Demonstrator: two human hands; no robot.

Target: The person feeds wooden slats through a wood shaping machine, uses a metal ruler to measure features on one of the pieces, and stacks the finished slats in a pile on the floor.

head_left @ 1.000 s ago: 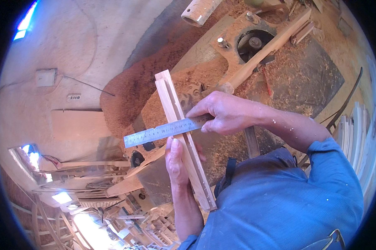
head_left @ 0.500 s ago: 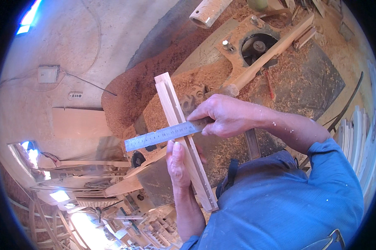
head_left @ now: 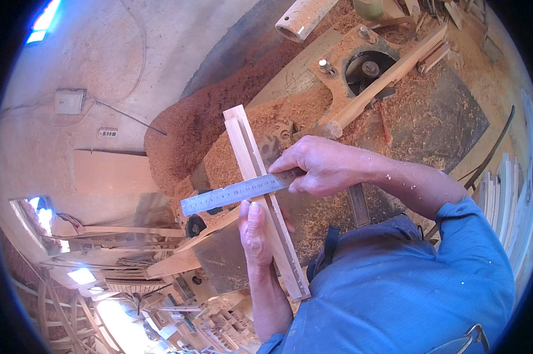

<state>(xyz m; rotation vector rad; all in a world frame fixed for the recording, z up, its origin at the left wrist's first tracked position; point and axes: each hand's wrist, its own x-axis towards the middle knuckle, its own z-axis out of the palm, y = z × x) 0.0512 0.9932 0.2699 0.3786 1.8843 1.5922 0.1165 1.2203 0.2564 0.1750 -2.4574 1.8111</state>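
My left hand (head_left: 256,231) grips a long pale wooden strip (head_left: 247,150) with a groove along it, held up lengthwise in front of me. My right hand (head_left: 320,166) pinches one end of a steel ruler (head_left: 225,196) and lays it flat across the strip, just above my left thumb. The ruler's free end sticks out to the left of the wood. Both forearms come in from the lower right, the right one in a blue sleeve (head_left: 473,236).
Below the hands is a woodworking machine table (head_left: 449,118) covered in shavings, with a round cutter opening (head_left: 369,65) and a wooden fence bar (head_left: 390,74). A big heap of sawdust (head_left: 189,130) lies left of it. Stacked wooden frames (head_left: 119,277) fill the lower left; white slats (head_left: 508,194) stand at the right.
The strip and ruler have stayed together in my hands, with only a slight shift in the view; the ruler still lies across the wood.
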